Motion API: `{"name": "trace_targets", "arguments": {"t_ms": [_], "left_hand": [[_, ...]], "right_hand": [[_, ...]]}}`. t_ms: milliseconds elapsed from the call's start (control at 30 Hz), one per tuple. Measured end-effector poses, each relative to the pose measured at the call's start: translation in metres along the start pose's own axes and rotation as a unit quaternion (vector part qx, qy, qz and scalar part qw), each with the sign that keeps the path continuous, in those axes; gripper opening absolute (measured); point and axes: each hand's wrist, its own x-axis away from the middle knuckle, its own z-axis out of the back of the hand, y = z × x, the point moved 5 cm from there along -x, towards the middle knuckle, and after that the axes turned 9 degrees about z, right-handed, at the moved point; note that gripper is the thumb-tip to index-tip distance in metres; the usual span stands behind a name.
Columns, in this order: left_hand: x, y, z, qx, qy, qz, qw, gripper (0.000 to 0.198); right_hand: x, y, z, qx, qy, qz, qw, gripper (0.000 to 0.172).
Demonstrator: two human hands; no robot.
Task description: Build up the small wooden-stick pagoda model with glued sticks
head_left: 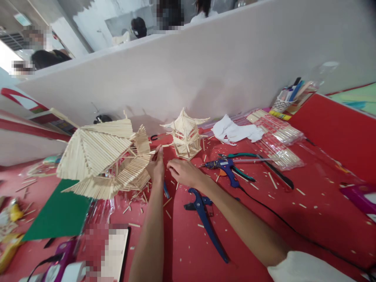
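Note:
My left hand (pixel 157 167) is beside the large stick-built model house (pixel 96 152), its fingers pinched on a thin wooden stick (pixel 167 145). The stick points toward a smaller stick-built pavilion (pixel 187 137) with a peaked roof. Just in front of that pavilion, my right hand (pixel 184 172) has its fingers curled inward; whatever they hold, if anything, is hidden. A blue glue gun (pixel 225 166) lies to the right of this hand. Nearer to me, below the right hand, rests a blue-handled cutter (pixel 202 213).
Pliers (pixel 242 155), a white cloth (pixel 235 130) and bagged sticks (pixel 274 137) lie at the right. A pen cup (pixel 283 102) stands by the white partition (pixel 223 66). Stick scraps litter the red table (pixel 264 243). A green sheet (pixel 60 211) and a phone-like tablet (pixel 116 250) lie left.

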Motion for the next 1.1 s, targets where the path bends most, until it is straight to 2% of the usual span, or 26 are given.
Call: {"name": "trace_targets", "arguments": {"t_ms": [600,833,900,1000,1067,1100], "left_hand": [[0.001,0.003,-0.001,0.0,0.004,0.012,1.0,0.024],[0.002,-0.003,0.008,0.052,0.0,-0.021,0.998,0.025],[0.006,-0.001,0.01,0.039,-0.032,-0.036,0.998,0.024],[0.018,0.007,0.012,-0.021,-0.111,-0.073,0.991,0.021],[0.026,0.011,0.017,-0.031,-0.131,-0.079,0.988,0.021],[0.03,0.011,0.02,-0.024,-0.138,-0.068,0.988,0.022]], "right_hand": [[0.001,0.0,0.001,0.0,0.003,-0.002,1.0,0.016],[-0.001,0.001,0.008,-0.02,0.007,0.004,1.0,0.017],[0.0,-0.004,0.014,-0.019,-0.036,0.017,0.999,0.016],[0.008,-0.017,0.025,-0.019,-0.188,0.043,0.981,0.013],[0.019,-0.023,0.039,-0.023,-0.283,0.027,0.958,0.011],[0.024,-0.024,0.049,-0.021,-0.305,0.006,0.952,0.011]]}}
